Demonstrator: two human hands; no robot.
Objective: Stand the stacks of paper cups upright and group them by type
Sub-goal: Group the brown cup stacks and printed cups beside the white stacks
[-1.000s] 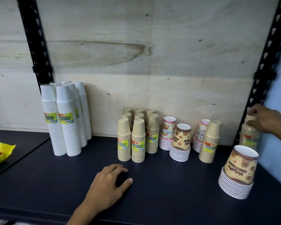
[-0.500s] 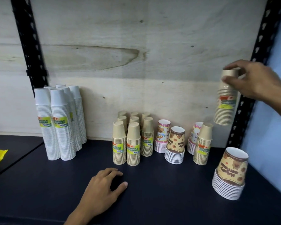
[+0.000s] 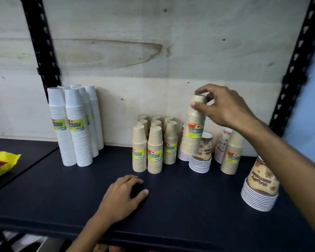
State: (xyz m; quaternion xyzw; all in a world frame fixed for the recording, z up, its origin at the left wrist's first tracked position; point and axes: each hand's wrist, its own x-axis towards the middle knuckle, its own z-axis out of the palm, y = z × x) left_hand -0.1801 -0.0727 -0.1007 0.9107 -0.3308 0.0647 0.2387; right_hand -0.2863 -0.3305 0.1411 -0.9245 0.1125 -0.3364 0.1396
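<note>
- Right hand (image 3: 224, 106) pinches the top of the kraft cup stack (image 3: 194, 131); the stack hangs below the grip, slightly tilted.
- Left hand (image 3: 124, 195) rests on the shelf (image 3: 189, 206), fingers loosely curled, holding nothing.

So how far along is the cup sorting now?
Done: the tall white paper cup stacks stand grouped at left, and the plain tan paper cup stacks cluster mid-shelf. In hand: the right hand grips a tan labelled cup stack in the air. Left: one lone tan stack sits among the patterned cup stacks, which remain spread out.
</note>
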